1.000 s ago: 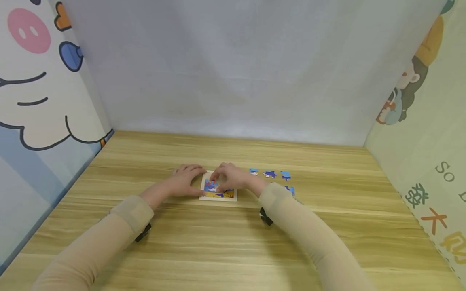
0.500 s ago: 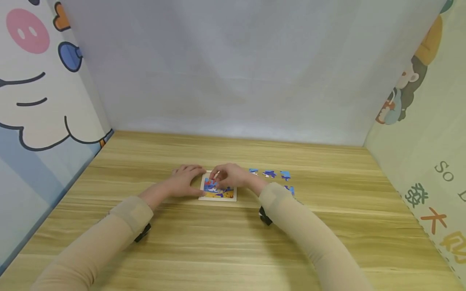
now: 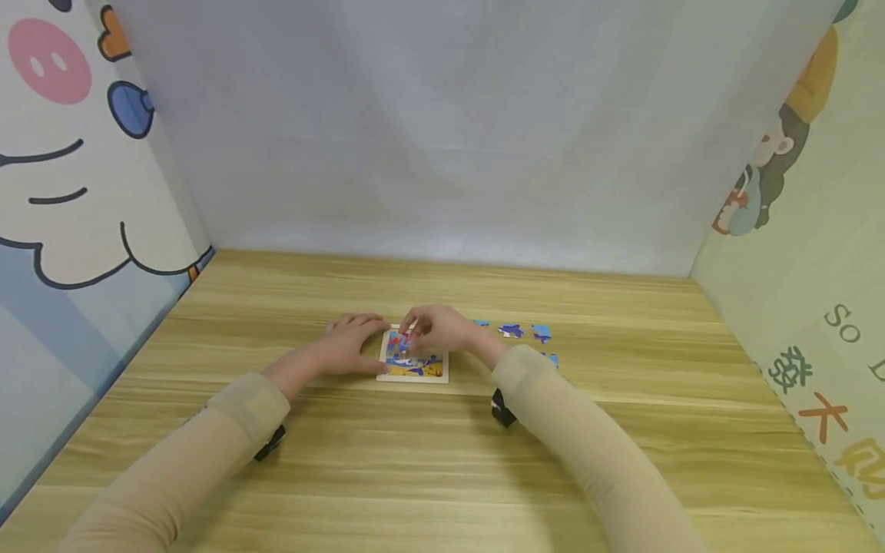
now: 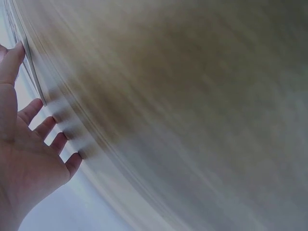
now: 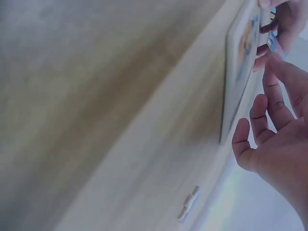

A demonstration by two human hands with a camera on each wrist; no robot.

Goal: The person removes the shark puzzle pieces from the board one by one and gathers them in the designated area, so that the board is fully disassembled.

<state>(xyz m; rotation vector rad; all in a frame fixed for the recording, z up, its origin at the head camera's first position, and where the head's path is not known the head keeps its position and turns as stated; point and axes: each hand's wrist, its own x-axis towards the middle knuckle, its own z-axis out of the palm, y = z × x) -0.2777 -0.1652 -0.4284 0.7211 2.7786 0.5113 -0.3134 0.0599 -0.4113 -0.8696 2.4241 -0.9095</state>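
A small jigsaw puzzle in a pale frame (image 3: 412,379) lies mid-table in the head view, its picture blue above and yellow below. My left hand (image 3: 349,343) rests at the frame's left side, fingers spread and thumb at the near corner. In the left wrist view, the thumb and index fingertip of the left hand (image 4: 29,159) are right at the frame's edge. Over the puzzle, my right hand (image 3: 442,329) pinches a puzzle piece (image 5: 274,44) between thumb and index finger. The other fingers of the right hand (image 5: 284,139) are loosely curled, and the piece appears tilted there.
Several loose puzzle pieces (image 3: 512,330) lie right of the frame, partly hidden by the right forearm. One loose piece (image 5: 188,203) shows on the table in the right wrist view. A pale curtain (image 3: 449,153) hangs behind the wooden table (image 3: 429,461).
My right hand has lifted slightly up and away from the puzzle, with the pinched piece now tilted up and more of the picture showing. The left hand stays at the frame's edge.
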